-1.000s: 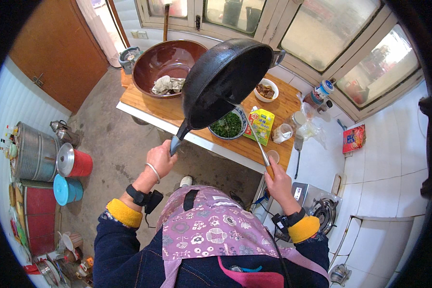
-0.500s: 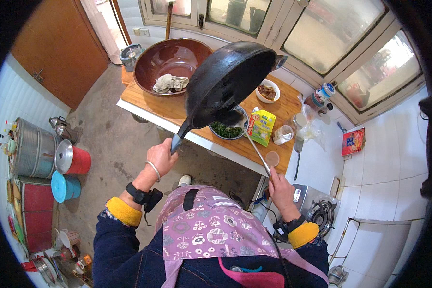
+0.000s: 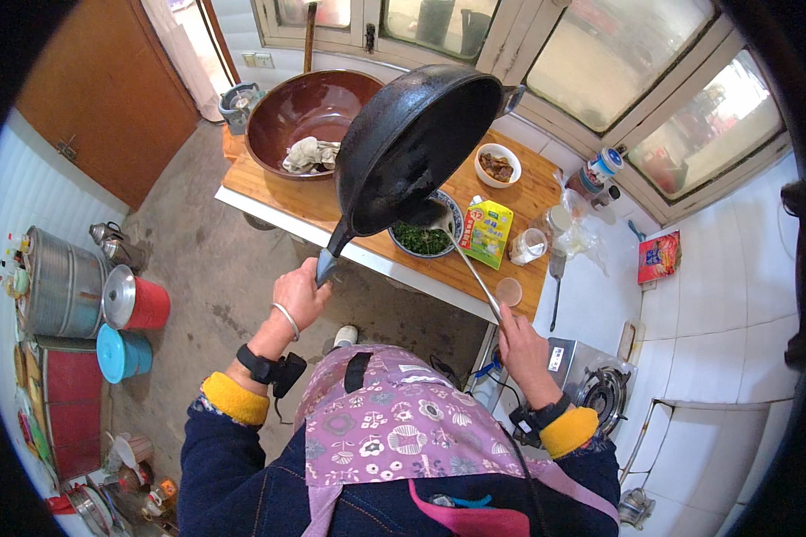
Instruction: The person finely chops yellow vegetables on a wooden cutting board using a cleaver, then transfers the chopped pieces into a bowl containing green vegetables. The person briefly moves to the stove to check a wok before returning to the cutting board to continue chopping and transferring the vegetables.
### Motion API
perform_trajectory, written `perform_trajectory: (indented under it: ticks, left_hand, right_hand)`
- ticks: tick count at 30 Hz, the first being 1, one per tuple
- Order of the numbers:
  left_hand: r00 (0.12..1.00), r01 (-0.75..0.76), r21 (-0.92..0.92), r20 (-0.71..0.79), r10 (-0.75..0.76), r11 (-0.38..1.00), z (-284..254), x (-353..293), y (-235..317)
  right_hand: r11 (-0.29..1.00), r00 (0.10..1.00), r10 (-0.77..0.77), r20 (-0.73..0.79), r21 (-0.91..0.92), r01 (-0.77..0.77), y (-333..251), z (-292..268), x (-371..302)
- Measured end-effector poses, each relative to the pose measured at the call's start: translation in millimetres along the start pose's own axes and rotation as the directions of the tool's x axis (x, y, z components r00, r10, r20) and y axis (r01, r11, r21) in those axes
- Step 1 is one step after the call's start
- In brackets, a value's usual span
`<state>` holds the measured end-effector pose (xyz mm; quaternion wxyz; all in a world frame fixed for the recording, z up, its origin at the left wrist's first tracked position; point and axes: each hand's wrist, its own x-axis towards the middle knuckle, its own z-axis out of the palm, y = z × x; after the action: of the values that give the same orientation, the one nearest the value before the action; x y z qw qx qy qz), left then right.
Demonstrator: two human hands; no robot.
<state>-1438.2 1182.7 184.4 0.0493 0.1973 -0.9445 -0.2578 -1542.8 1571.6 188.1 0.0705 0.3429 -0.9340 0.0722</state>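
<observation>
My left hand [image 3: 300, 294] is closed around the grey grip of a black frying pan [image 3: 381, 148]. The pan is held tilted above the worktop, its dark inside turned to the right. Just below its lower rim stands a patterned bowl of chopped greens [image 3: 421, 239]. My right hand [image 3: 522, 345] grips the thin metal handle of a ladle [image 3: 471, 267]. The ladle's dark head is at the pan's rim over the bowl, and its exact shape is hard to make out. A yellow-green seasoning pouch [image 3: 487, 233] lies right beside the bowl.
A big brown basin [image 3: 273, 125] with a cloth [image 3: 312, 155] sits at the table's left. Behind the pouch are a white bowl of brown food [image 3: 497, 166] and jars [image 3: 557, 219]. A gas burner [image 3: 603, 398] is at right; a red bucket [image 3: 150, 300] stands on the floor.
The pan has shifted slightly up and left, and a little more of the bowl of greens shows beneath it. The ladle's head has stayed near the pan's rim; both grips are unchanged.
</observation>
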Motion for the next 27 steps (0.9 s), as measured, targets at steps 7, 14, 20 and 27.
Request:
perform_trajectory:
  ticks: [7,14,20,27]
  left_hand:
    - [1.0,-0.002,0.007,-0.006,0.002,1.0,3,-1,-2]
    - [1.0,-0.031,-0.022,-0.008,0.03,0.999,2,2,1]
    - [0.995,0.021,0.042,0.097,-0.025,0.999,0,8,-5]
    - [0.996,0.039,-0.019,0.08,-0.038,0.999,-6,7,1]
  right_hand:
    - [1.0,0.995,0.009,-0.096,0.02,-0.007,-3,0,28]
    - [1.0,1.0,0.024,-0.014,-0.001,-0.024,-13,6,25]
    - [0.995,0.989,0.094,0.11,0.035,-0.098,-10,-1,-27]
    - [0.861,0.955,0.291,0.063,0.417,-0.29,-14,29,-36]
